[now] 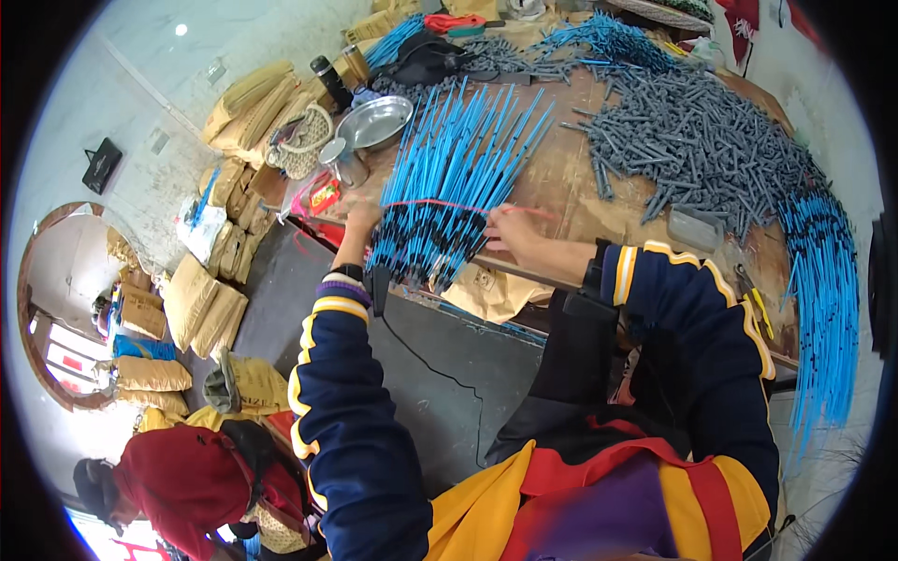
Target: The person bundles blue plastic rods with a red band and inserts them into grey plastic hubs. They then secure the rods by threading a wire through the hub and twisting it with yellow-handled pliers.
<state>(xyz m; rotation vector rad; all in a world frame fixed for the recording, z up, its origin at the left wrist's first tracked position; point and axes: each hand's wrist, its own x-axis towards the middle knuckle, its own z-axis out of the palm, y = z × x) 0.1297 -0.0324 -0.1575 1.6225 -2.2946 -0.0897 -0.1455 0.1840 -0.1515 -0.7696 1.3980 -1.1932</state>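
A wide bundle of thin blue rods (468, 140) with black parts toward the near ends lies at the table's front edge. Across it runs a pink string (435, 202). My left hand (363, 215) is closed on the string at the bundle's left side. At the right side my right hand (511, 231) pinches the string, whose loose end sticks out past the fingers. The rods' near ends reach over the table edge between my hands.
Grey plugs (692, 140) are heaped at the right, beside more blue rods (823, 299) hanging over the edge. Yellow-handled pliers (756, 304) lie near them. A metal bowl (376, 122) and a metal cup (344, 164) stand at left. A person in a red hood (201, 481) is at lower left.
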